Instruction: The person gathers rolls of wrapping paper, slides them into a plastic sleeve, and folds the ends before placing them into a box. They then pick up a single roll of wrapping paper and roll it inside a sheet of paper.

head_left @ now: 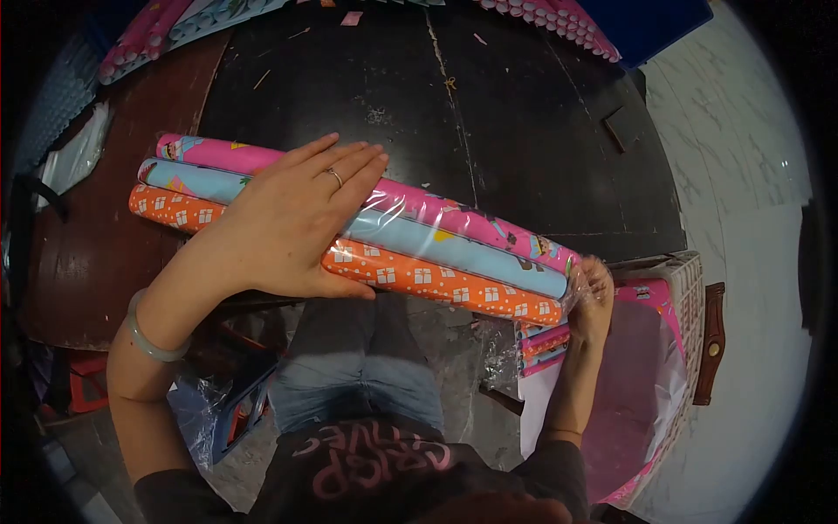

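Observation:
A clear-wrapped pack of three gift-wrap rolls lies slantwise in front of me: a pink roll (428,203), a light blue roll (463,244) and an orange roll with white gift prints (436,279). My left hand (297,218) rests flat across the pack's middle, fingers stretched past the pink roll and thumb apart on the near side. At the pack's right end, my right hand (592,293) has its fingers closed on the crinkled clear plastic wrapper (573,295). Part of those fingers is hidden behind the film.
Under the pack's far side is a dark table (559,166) with scraps on it. More rolls (559,26) are stacked at the back. A basket (690,323) with a pink-edged sheet stands at right. Plastic bags (78,162) lie at left, and a red stool (87,380) stands below.

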A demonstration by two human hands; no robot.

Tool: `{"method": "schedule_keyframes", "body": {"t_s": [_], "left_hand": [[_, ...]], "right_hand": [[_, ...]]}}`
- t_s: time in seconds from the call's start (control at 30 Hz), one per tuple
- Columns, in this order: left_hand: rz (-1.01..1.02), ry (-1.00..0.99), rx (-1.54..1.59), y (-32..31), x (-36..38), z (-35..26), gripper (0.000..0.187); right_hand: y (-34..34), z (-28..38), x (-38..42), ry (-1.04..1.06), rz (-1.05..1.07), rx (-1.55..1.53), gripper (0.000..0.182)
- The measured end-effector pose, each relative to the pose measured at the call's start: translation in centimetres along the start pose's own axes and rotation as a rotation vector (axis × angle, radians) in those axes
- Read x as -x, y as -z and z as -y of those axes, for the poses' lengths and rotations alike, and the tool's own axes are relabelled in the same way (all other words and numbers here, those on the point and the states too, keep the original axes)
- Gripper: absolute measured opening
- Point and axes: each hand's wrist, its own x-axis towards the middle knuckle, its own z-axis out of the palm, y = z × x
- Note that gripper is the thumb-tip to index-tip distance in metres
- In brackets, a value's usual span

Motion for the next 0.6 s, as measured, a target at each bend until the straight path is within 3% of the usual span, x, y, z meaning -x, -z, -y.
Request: {"method": "schedule_keyframes", "body": {"t_s": [0.13, 0.2, 0.23, 0.3, 0.5, 0.53, 0.6], "left_hand": [[0.0, -0.005, -0.005, 0.1, 0.0, -0.1, 0.108], [0.004, -0.001, -0.007, 0.1, 0.0, -0.1, 0.109], [0.005, -0.001, -0.008, 0.1, 0.0, -0.1, 0.109], [0.004, 0.002, -0.005, 0.1, 0.0, -0.1, 0.109], [-0.068, -0.029, -0.01, 0.1, -0.1, -0.2, 0.1], [-0.066, -0.028, -0.012, 0.1, -0.1, -0.2, 0.1], [0.002, 0.003, 0.014, 0.2, -0.1, -0.1, 0.108]], "right_hand": [[0.1, -0.5, 0.3, 0.037, -0.031, 0.101, 0.008], [0.1, -0.4, 0.3, 0.179, -0.044, 0.429, 0.006], [-0.2, -0.2, 0.2, 0.18, -0.044, 0.429, 0.006], [-0.9, 0.2, 0.0, 0.391, -0.01, 0.587, 0.005], [-0.1, -0.9, -0.4, 0.516, 0.045, 0.602, 0.004], [0.3, -1.0, -0.3, 0.516, 0.044, 0.599, 0.004], [1.7, -1.0, 0.1, 0.093, 0.081, 0.296, 0.008]]}}
